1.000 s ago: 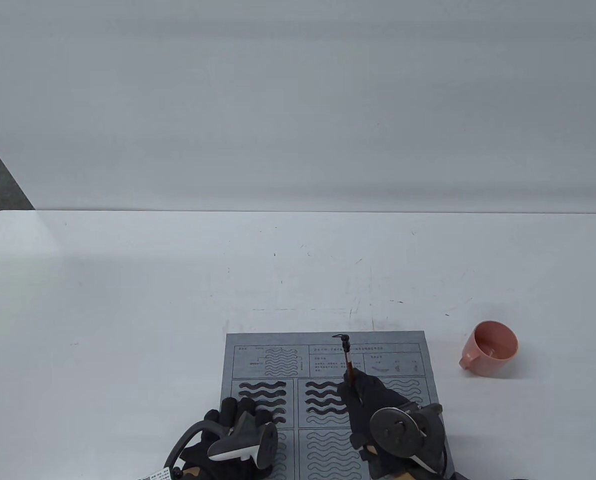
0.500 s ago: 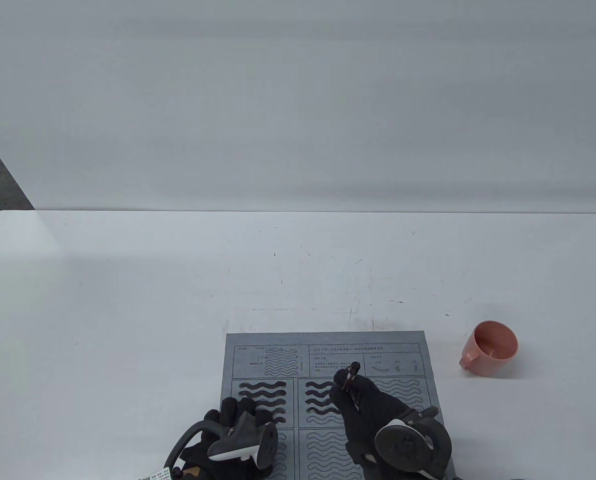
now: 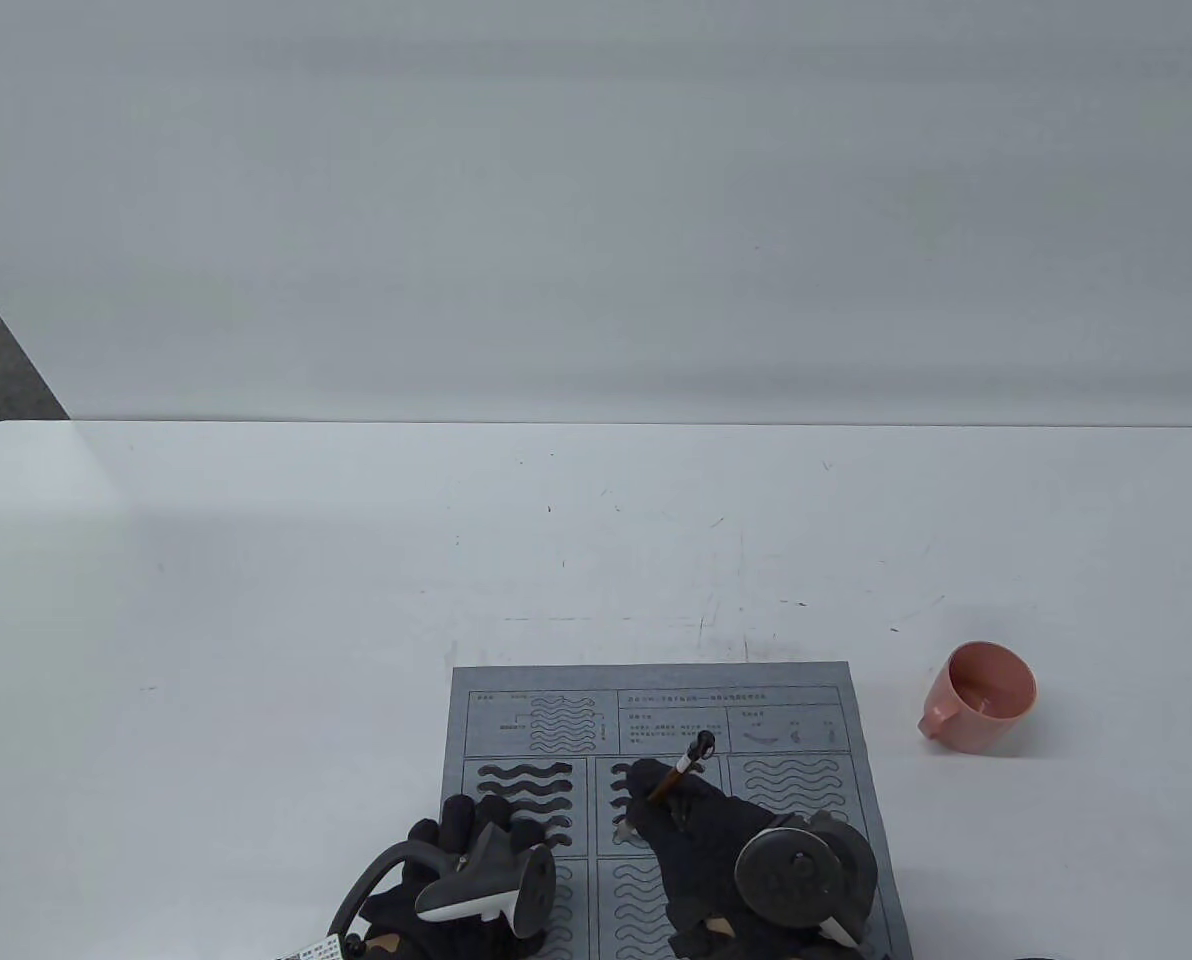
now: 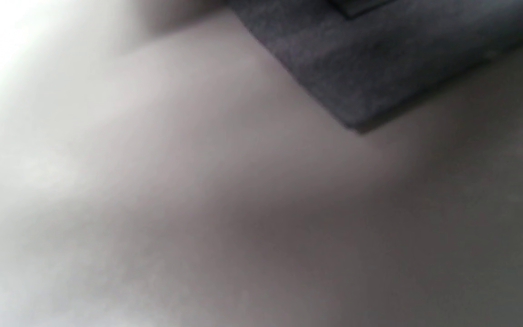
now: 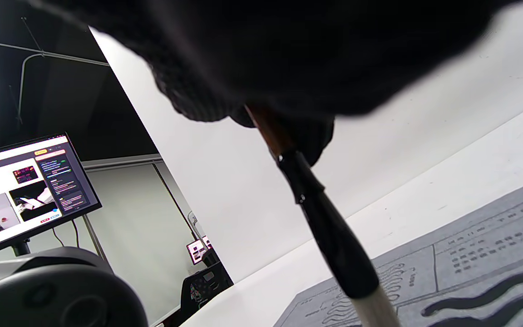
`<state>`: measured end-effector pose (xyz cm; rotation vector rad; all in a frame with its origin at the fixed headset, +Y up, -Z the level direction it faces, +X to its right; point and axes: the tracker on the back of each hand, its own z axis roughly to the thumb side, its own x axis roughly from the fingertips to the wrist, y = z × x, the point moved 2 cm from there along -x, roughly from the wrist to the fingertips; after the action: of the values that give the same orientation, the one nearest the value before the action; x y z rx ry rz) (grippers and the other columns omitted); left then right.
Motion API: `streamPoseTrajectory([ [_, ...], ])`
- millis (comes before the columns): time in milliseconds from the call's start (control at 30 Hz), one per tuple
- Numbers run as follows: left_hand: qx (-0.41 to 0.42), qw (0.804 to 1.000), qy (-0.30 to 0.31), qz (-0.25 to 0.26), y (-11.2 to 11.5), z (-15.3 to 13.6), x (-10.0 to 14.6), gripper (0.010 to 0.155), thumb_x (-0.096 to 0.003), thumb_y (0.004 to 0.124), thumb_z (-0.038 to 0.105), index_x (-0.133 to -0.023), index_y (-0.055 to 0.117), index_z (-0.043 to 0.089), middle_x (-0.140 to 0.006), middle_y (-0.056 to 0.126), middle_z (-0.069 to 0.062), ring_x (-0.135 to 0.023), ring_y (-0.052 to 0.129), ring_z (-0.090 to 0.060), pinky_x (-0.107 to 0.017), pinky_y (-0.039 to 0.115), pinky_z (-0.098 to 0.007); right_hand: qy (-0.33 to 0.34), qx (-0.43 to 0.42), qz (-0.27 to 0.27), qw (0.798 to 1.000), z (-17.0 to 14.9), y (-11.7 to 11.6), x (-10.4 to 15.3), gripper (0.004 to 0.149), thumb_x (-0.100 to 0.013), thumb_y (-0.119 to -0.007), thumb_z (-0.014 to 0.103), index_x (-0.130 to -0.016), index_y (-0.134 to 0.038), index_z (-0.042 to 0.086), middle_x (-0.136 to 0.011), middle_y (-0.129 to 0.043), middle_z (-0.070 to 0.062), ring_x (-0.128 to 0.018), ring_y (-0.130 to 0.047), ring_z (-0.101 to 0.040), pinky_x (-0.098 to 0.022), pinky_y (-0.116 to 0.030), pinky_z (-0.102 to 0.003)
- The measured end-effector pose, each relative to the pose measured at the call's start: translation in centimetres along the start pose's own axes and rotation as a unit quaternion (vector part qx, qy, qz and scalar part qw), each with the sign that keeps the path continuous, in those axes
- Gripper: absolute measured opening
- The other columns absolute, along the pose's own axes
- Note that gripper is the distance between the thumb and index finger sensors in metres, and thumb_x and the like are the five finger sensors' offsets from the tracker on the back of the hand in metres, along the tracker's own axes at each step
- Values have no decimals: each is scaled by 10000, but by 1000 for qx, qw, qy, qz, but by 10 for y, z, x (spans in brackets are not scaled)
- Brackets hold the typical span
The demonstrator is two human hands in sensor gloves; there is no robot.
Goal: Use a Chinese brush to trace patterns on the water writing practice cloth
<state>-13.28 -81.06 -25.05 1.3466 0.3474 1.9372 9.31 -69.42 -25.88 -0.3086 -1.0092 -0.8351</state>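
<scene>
The gray practice cloth (image 3: 656,790) sits at the near edge of the table (image 3: 256,600), running off the bottom of the table view, with tons of bare white table beyond it and to the left. A pink cup (image 3: 981,698) stands well apart on the right. My right hand (image 3: 701,830) grips the brush (image 3: 678,772) tilted, bristles down over the middle wave panel. My left hand (image 3: 456,860) rests flat on the cloth's left side, fingers (image 3: 461,815) spread, holding nothing.

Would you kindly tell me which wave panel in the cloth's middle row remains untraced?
The rightmost panel: its waves are thin outlines, whereas the left panel shows filled dark strokes.
</scene>
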Motion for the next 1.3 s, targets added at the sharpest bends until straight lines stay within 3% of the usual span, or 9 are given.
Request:
streamPoseTrajectory([
  [1300,0,1000,0,0,0,0,0,895,-347,294,634,-879,-335,287,-973,-345,-164,-969,-204,-529,-745,84,-717,-1,60,8,998,-3,-4,0,387,-455,-888,278,-748,-895,24,-614,-1071,-199,26,-960,-106,85,-831,-361],
])
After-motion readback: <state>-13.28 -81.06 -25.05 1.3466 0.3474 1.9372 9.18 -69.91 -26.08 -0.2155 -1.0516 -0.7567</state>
